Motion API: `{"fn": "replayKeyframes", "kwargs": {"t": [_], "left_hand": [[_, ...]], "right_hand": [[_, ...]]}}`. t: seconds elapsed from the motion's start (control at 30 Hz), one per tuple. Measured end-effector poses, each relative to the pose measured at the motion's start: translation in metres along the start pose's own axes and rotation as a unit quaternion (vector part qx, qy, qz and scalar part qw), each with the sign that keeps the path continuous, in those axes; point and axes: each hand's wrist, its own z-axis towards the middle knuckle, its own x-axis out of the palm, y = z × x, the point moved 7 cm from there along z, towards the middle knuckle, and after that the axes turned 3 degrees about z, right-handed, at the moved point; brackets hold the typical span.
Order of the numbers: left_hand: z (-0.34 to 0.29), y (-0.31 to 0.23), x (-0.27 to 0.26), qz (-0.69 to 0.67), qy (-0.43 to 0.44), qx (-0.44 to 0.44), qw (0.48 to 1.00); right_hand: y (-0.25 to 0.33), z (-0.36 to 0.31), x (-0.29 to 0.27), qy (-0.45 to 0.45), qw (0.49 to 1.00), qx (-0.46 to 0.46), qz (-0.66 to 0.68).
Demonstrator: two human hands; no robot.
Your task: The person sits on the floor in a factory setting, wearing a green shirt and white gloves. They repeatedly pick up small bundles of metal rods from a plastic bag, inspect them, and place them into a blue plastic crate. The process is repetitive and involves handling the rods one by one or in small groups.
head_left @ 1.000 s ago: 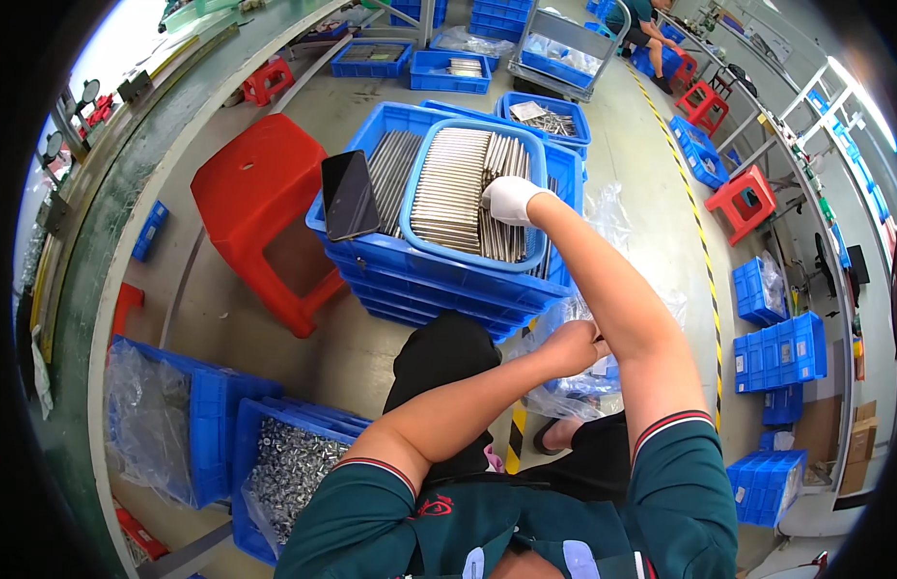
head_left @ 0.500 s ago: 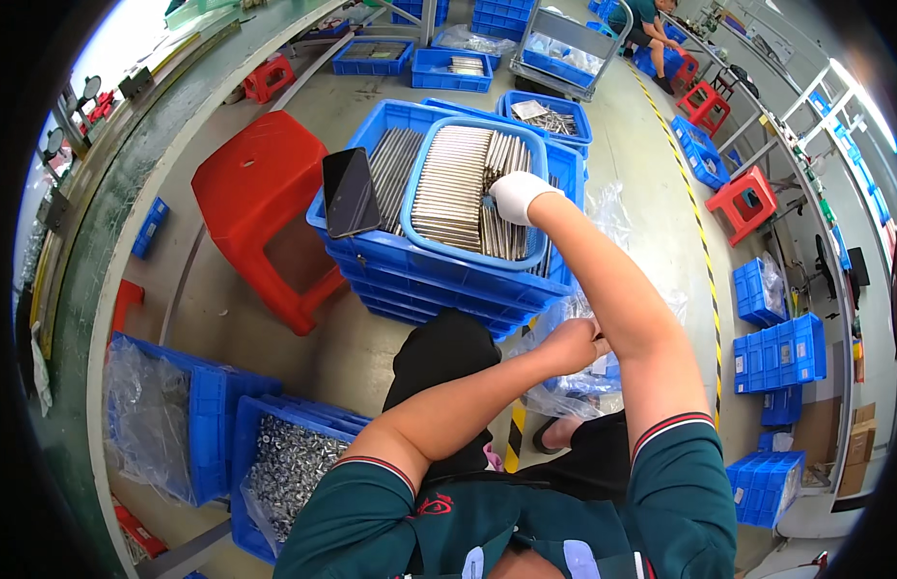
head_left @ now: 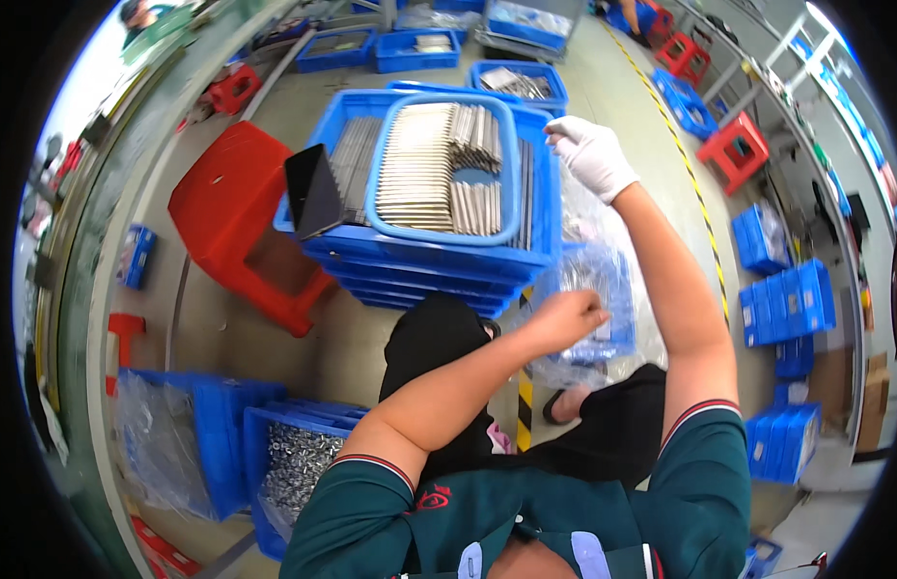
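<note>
My right hand [head_left: 591,156], in a white glove, is off the right edge of the stacked blue crates [head_left: 434,275]. Its fingers are curled together, and what they may hold cannot be made out. My bare left hand [head_left: 567,318] hovers over a plastic-covered blue crate [head_left: 617,333], its fingers bent inward with nothing nameable in them. On top of the stack sits a light blue basin [head_left: 514,159] filled with rows of slim silvery metal pieces [head_left: 414,169]. A gap shows the basin's floor in the right-hand rows. Darker metal strips [head_left: 357,159] lie beside the basin.
A black phone [head_left: 311,191] leans on the crate's left rim, near a red stool [head_left: 231,193]. At lower left, a blue crate holds small metal parts [head_left: 299,463]. Another crate of metal pieces [head_left: 521,85] stands behind the stack. Yellow-black tape [head_left: 675,145] crosses the floor.
My right hand has lifted out of the basin and moved right, uncovering a gap in the rows. My left hand has shifted slightly down, apart from the right forearm. The view has tilted a little.
</note>
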Motion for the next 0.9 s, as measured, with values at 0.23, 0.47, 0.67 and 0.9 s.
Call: {"fn": "replayKeyframes", "kwargs": {"t": [0.23, 0.47, 0.67, 0.9], "left_hand": [[-0.002, 0.012, 0.003, -0.076, 0.004, -0.061, 0.995], [0.012, 0.008, 0.023, -0.1, 0.066, -0.144, 0.982], [0.025, 0.018, 0.037, -0.129, 0.062, -0.175, 0.974], [0.031, 0.02, 0.044, -0.135, 0.062, -0.211, 0.966]], "right_hand": [[-0.173, -0.159, -0.009, 0.125, 0.899, 0.388, 0.156], [-0.291, -0.373, 0.053, 0.434, 0.687, 0.583, 0.008], [-0.336, -0.424, 0.094, 0.33, 0.749, 0.569, -0.081], [-0.347, -0.409, 0.118, 0.228, 0.789, 0.567, -0.069]]}}
